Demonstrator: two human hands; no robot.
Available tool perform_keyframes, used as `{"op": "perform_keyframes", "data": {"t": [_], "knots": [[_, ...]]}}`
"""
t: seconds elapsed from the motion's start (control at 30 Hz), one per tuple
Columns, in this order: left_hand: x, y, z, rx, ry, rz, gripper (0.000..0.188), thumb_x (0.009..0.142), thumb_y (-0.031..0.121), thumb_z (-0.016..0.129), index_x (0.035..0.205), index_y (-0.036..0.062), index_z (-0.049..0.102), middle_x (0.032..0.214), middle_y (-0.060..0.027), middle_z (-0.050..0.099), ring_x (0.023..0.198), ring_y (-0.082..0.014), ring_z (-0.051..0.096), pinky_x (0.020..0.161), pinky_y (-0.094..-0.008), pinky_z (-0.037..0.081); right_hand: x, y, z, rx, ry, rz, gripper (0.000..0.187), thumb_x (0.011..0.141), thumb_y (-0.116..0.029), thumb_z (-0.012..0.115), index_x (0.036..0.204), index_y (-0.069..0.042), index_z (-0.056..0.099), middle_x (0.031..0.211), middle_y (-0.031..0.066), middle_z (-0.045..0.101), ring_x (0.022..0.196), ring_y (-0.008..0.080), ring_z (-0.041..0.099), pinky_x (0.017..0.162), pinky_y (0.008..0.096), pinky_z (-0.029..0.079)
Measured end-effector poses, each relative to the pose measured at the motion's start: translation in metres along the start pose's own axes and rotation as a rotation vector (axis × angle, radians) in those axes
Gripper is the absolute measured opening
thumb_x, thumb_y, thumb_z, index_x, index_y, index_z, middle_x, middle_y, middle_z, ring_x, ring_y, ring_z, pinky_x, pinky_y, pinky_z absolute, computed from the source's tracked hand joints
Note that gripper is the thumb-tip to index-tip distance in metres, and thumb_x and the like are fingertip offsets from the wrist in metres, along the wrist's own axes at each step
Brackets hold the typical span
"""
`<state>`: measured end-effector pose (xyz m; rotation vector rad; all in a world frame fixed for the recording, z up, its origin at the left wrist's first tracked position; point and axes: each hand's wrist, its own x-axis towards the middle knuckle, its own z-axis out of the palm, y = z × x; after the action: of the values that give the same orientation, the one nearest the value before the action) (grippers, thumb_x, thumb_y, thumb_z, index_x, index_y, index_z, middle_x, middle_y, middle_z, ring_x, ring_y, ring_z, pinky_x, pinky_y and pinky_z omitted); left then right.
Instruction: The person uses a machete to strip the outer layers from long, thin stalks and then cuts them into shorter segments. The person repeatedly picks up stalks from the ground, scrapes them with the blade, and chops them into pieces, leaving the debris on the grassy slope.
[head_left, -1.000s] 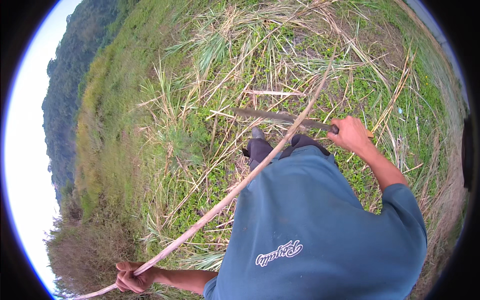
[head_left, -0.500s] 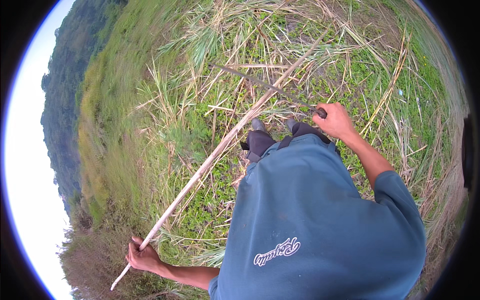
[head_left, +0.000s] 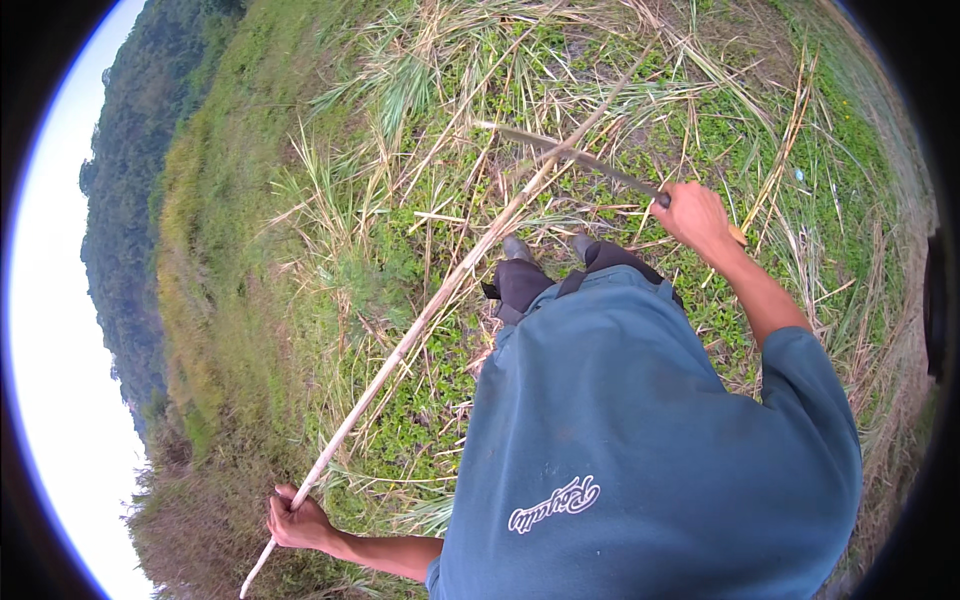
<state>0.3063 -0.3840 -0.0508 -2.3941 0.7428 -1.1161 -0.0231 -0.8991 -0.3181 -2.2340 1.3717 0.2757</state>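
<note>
The left hand (head_left: 300, 522) is closed around a long, pale wooden pole (head_left: 400, 352), its grip set near the lower-left end, with a short length projecting below the fist. The pole runs slantwise from there, past the left side of the wearer's shirt (head_left: 650, 430) and ahead of the boots (head_left: 516, 248), its upper part narrowing toward cut stalks at the top right. The right hand (head_left: 697, 215) is closed on the handle of a long-bladed knife (head_left: 622, 176); the grip covers most of the handle, and an orange-yellow end piece (head_left: 738, 235) shows behind the fist. The blade points up and to the left and crosses the line of the pole in its upper portion; contact between blade and pole at that crossing cannot be determined. The blade's far end is partly blurred. The wearer stands in a blue-green short-sleeved shirt, dark trousers (head_left: 522, 284) and grey boots. The ground (head_left: 410, 440) carries low green plants, strewn with dry straw-coloured stalks (head_left: 780, 150) and long leaves (head_left: 410, 95). A brownish shrub (head_left: 200, 510) stands beyond the left hand. A wooded hillside (head_left: 140, 220) lies along the left, under pale sky (head_left: 60, 350).
</note>
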Motion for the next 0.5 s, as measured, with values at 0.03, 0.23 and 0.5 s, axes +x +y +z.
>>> {"op": "perform_keyframes", "data": {"t": [0.03,0.23,0.5], "knots": [[-0.001,0.002,0.003,-0.016,0.014,0.003,0.045,0.086,0.019,0.065,0.048,0.0081,0.043,0.042,-0.0054,0.040,0.041,-0.0214,0.036,0.045,-0.0391,0.032,0.003,0.013,0.002,-0.014,0.026,-0.003,0.030,0.080,-0.034,0.066,0.090,-0.006,0.070,0.071,0.0188,0.066,0.071,0.0372,0.066,0.069,0.0491,0.053],[-0.020,-0.023,0.018,-0.034,-0.021,-0.098,0.045,0.086,0.019,0.064,0.047,0.0111,0.042,0.042,-0.0016,0.044,0.040,-0.0156,0.036,0.046,-0.0372,0.033,-0.003,0.001,-0.022,0.060,-0.045,0.052,0.033,0.080,-0.033,0.063,0.087,-0.002,0.069,0.084,0.0224,0.068,0.078,0.0413,0.065,0.075,0.0507,0.051],[-0.030,-0.012,0.017,0.003,-0.111,-0.061,0.043,0.084,0.022,0.064,0.048,0.0098,0.045,0.042,-0.0063,0.045,0.041,-0.0208,0.038,0.049,-0.0403,0.037,0.030,0.032,0.018,0.045,-0.013,0.195,0.042,0.083,-0.038,0.062,0.100,0.000,0.068,0.098,0.0227,0.068,0.094,0.0385,0.066,0.085,0.0484,0.051]]}}
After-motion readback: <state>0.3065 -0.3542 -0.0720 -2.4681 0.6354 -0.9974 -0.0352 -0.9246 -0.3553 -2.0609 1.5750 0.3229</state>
